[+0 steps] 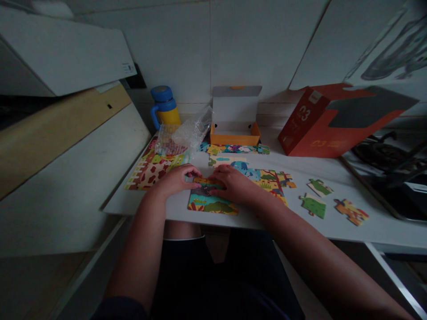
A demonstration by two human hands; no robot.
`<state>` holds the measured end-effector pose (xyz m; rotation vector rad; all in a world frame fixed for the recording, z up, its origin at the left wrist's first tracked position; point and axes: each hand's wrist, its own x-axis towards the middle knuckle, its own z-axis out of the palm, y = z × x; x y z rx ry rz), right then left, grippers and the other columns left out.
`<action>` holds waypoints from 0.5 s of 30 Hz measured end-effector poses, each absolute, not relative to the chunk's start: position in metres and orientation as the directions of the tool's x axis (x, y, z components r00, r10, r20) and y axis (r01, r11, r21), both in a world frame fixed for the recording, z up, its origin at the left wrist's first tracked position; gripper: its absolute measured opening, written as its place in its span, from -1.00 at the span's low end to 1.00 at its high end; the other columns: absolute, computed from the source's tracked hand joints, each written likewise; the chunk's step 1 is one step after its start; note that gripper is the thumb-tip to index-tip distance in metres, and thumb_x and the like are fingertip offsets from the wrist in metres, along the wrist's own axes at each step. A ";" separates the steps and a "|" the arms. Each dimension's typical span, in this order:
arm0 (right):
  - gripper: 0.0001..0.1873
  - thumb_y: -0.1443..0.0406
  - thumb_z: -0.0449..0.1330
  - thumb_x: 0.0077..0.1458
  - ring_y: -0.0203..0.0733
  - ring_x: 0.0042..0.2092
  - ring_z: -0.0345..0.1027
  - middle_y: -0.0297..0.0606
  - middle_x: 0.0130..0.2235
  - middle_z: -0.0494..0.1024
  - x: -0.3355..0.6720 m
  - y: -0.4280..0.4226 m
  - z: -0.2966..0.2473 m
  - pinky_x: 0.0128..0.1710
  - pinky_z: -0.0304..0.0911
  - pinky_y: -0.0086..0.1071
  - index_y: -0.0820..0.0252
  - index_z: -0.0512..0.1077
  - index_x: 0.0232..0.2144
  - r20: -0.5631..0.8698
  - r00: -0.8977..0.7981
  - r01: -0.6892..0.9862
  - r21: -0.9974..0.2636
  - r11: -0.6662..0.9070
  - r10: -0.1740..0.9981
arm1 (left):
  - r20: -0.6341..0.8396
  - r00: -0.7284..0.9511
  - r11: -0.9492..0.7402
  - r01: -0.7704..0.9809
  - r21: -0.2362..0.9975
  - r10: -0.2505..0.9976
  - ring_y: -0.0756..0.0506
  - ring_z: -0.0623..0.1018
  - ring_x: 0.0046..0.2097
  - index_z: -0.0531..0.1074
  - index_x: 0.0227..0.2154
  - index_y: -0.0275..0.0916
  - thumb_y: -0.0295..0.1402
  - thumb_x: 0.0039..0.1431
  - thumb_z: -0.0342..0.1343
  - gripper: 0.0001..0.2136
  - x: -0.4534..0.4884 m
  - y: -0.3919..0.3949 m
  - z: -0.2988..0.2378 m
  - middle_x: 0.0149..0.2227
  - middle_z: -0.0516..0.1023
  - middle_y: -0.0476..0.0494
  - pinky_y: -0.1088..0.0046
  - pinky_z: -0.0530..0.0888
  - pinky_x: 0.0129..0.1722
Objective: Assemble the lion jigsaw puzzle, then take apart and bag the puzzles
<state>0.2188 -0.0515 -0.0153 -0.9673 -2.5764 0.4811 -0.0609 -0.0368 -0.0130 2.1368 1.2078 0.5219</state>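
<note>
A joined block of jigsaw puzzle pieces, turquoise with green and orange, lies near the table's front edge between my hands. My left hand grips its upper left corner, thumb on the surface and fingers curled at the far edge. On the upper right side, my right hand has its thumb on the pieces and its fingers bent over the top edge. Part of the block is hidden under both hands. Another assembled puzzle section with a blue elephant lies beyond my right hand, partly covered by it.
Loose puzzle pieces lie at right. A cow-patterned puzzle section sits at left under clear plastic wrap. Behind stand a blue-yellow mug, an open orange box, a puzzle strip and a red box.
</note>
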 end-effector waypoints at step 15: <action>-0.44 -0.09 0.28 0.29 0.15 0.18 0.34 -0.02 0.12 0.51 0.218 -0.056 -0.016 0.21 0.25 -0.02 0.09 0.55 0.16 0.210 -0.685 0.602 -0.374 0.705 0.697 | 0.034 0.495 -0.383 0.624 0.682 0.868 -0.16 0.55 -0.09 0.59 -0.12 -0.11 -0.20 0.11 0.42 -0.71 -0.060 -0.038 -0.011 -0.11 0.64 -0.08 0.27 0.48 -0.05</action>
